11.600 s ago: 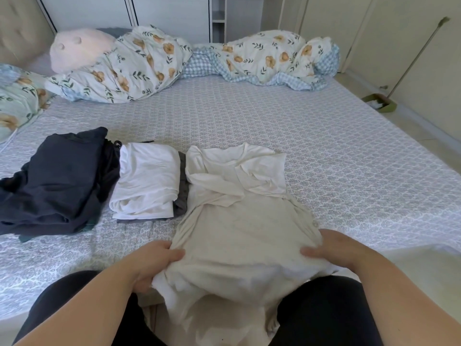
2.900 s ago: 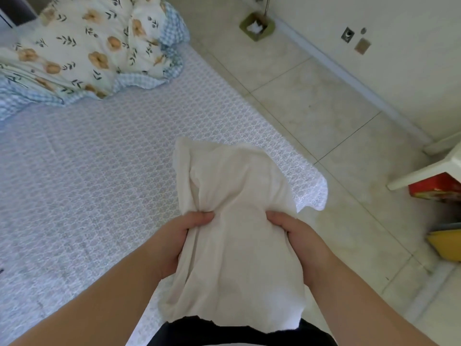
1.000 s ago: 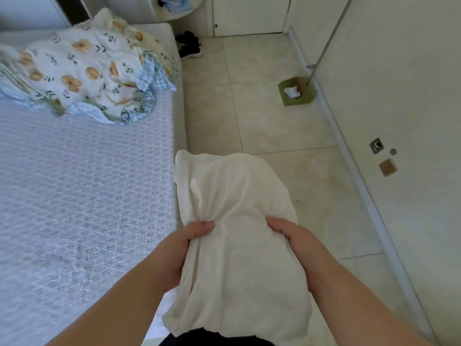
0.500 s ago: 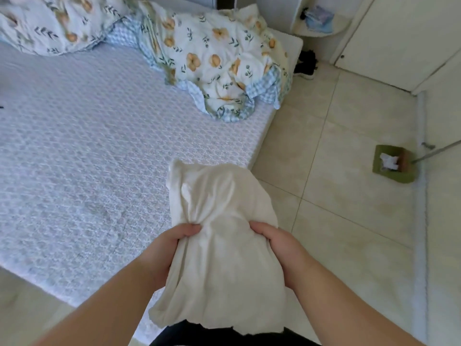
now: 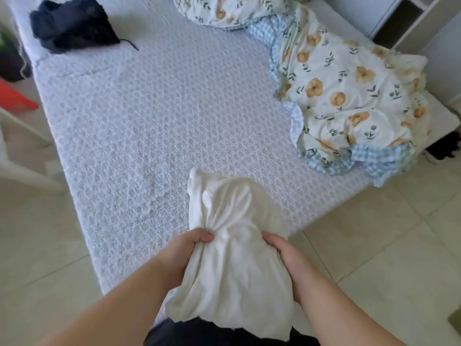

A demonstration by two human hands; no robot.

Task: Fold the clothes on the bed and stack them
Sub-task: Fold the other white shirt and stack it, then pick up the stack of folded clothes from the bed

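White garment (image 5: pixel 232 248) held bunched between both hands above the near bed (image 5: pixel 149 121) corner. Left hand (image 5: pixel 185 250) grips its left edge; right hand (image 5: pixel 287 258) clasps the right. Dark clothes (image 5: pixel 72 23) lie far beyond the left hand.

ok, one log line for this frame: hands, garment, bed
left hand: grips white garment | right hand: grips same garment | garment: bunched, held above bed corner | dark clothes: far bed corner
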